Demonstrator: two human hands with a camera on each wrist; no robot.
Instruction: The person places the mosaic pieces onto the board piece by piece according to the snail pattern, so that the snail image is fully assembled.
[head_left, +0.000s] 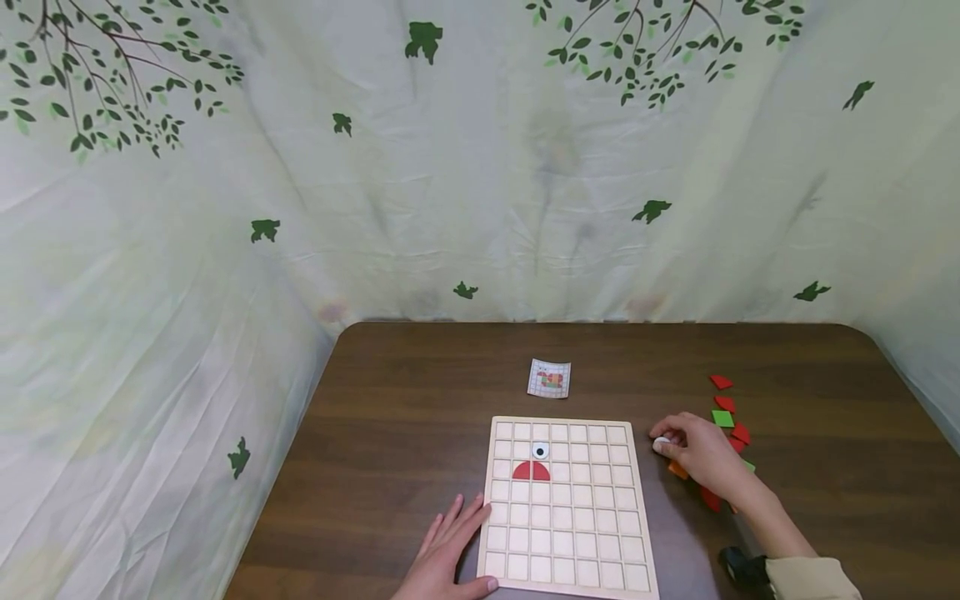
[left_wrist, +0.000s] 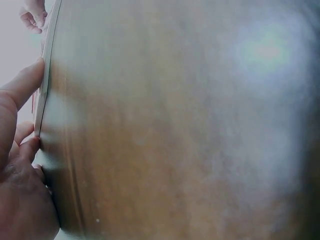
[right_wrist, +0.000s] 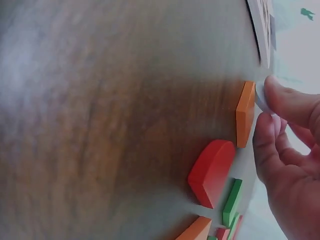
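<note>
A wooden grid board [head_left: 572, 521] lies on the table. Two red quarter-round pieces [head_left: 531, 471] sit side by side in its upper left, forming a half circle. Just above them is a white eye piece [head_left: 540, 451] with a black pupil. My left hand [head_left: 448, 554] rests against the board's left edge, fingers extended, thumb near the lower corner. To the right of the board, my right hand [head_left: 705, 454] pinches a small white rounded piece [right_wrist: 260, 97] between thumb and fingers. An orange piece [right_wrist: 244, 117] lies close beside those fingertips.
A small printed picture card [head_left: 549, 378] lies beyond the board. Loose pieces are scattered at the right, among them a green square [head_left: 722, 418], several red ones [head_left: 721, 382] and a red rounded piece [right_wrist: 212, 172]. A leaf-patterned curtain [head_left: 480, 208] hangs behind the table.
</note>
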